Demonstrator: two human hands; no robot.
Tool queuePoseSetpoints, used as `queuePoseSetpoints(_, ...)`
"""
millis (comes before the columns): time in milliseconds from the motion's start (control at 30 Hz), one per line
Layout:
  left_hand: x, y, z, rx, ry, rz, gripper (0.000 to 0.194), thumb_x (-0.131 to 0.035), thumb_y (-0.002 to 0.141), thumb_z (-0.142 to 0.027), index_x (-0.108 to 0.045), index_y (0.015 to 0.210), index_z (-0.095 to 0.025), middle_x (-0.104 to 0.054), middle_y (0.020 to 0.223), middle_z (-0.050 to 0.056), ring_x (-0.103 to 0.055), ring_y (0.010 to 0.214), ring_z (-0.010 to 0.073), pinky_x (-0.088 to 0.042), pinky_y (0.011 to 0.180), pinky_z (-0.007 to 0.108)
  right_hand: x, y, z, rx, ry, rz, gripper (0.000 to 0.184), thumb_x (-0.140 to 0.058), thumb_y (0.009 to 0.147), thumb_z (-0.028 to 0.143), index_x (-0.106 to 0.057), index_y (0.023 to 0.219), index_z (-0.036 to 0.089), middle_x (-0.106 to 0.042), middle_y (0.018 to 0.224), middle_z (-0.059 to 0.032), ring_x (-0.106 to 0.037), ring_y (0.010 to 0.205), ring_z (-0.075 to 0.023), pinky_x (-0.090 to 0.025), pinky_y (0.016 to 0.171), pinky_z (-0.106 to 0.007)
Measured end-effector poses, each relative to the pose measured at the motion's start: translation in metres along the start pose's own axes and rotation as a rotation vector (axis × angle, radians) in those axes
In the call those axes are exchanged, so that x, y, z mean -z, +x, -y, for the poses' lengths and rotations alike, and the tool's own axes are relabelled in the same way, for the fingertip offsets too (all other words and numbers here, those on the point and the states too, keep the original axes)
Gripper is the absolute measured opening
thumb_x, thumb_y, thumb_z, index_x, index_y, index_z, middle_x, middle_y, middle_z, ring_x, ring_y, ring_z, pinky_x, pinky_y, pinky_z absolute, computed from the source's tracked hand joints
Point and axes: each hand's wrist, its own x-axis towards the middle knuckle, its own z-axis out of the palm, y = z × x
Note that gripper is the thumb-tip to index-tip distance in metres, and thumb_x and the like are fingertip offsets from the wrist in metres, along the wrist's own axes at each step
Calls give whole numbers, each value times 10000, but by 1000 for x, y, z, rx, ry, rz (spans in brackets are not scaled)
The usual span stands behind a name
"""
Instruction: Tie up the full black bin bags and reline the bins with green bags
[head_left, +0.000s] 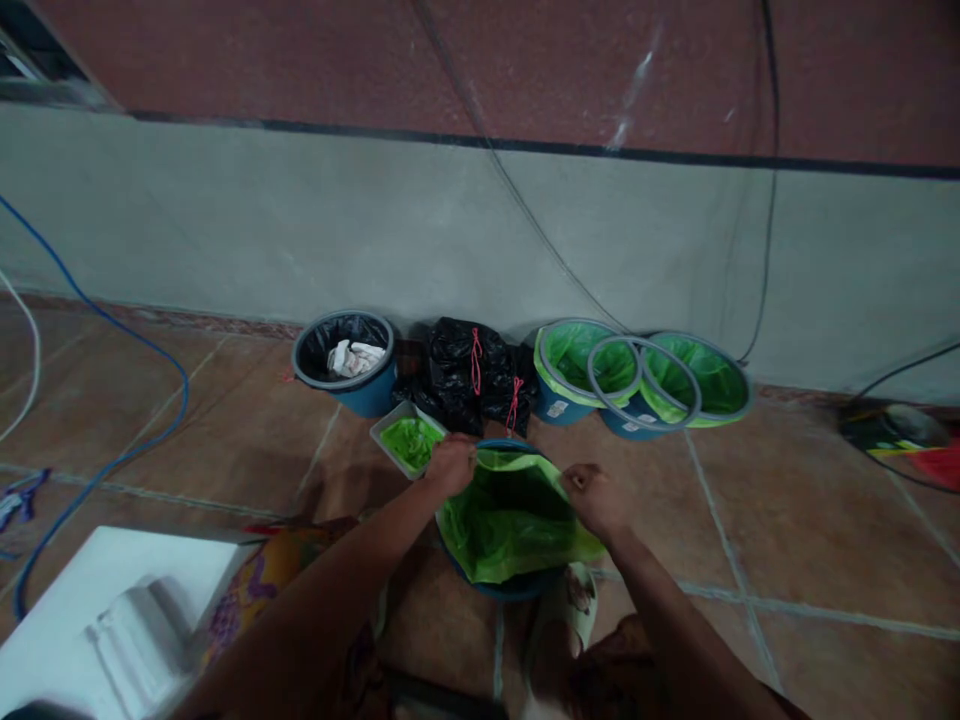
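A green plastic bag hangs spread inside a blue bin that stands on the floor by my feet. My left hand pinches the bag's edge at the upper left. At the right, my right hand is closed on the opposite edge, so the mouth gapes between them. The bag's front edge sags inside the bin's near rim. Just left of my left hand sits a small white tray holding folded green bags.
Against the wall stand a black-lined bin with white paper inside, tied black garbage bags, and two green-lined bins. A loose grey ring rests across those two. A blue hose and a white box lie left.
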Motion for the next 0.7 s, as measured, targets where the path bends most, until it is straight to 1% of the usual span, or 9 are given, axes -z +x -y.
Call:
queuePoseSetpoints(67,5,9,2,96,-71,7,291,-469,911,-225,-732,1006,-148,-698,1089,103,-621,1033,199,-450,920,290,1,6,-6,-71,128,-24,260,-485,878,273,-718,885,159,-723,917,-82,-655,821,-173,-460,733,-241)
queuePoseSetpoints(100,7,13,2,141,-96,14,307,-452,923,-231,-734,1009,-147,-714,1051,97,-638,994,186,-457,885,269,0,9,-7,-100,170,-35,260,-481,873,272,-717,880,161,-728,896,-75,-659,809,-172,-459,707,-235)
queuePoseSetpoints(200,10,24,5,217,-139,31,337,-422,947,-258,-740,990,-154,-739,973,82,-661,929,169,-460,827,243,-7,18,-9,-155,230,-54,252,-485,857,263,-710,882,152,-736,870,-78,-666,804,-182,-456,672,-234)
queuePoseSetpoints(333,4,35,6,248,-132,36,347,-425,958,-288,-737,979,-138,-740,997,101,-663,953,172,-454,819,234,-17,29,-9,-154,209,-64,265,-466,864,263,-702,880,143,-734,854,-94,-669,800,-196,-454,666,-243)
queuePoseSetpoints(467,-5,44,3,286,-131,30,341,-427,962,-305,-734,1000,-162,-738,1029,97,-660,990,177,-451,833,242,-24,37,-15,-212,162,-82,259,-459,859,257,-703,870,172,-733,832,-85,-669,765,-195,-440,618,-235)
queuePoseSetpoints(600,-9,51,2,315,-141,21,341,-437,957,-339,-735,994,-178,-739,1019,89,-664,993,182,-456,822,249,-31,43,-22,-217,185,-83,266,-464,843,261,-711,841,163,-734,828,-96,-673,758,-198,-449,613,-237)
queuePoseSetpoints(700,-11,55,3,320,-157,35,346,-437,957,-348,-736,988,-177,-743,996,85,-670,973,178,-460,806,242,-38,46,-26,-227,223,-64,295,-460,847,295,-718,859,151,-738,832,-105,-678,763,-200,-459,614,-237)
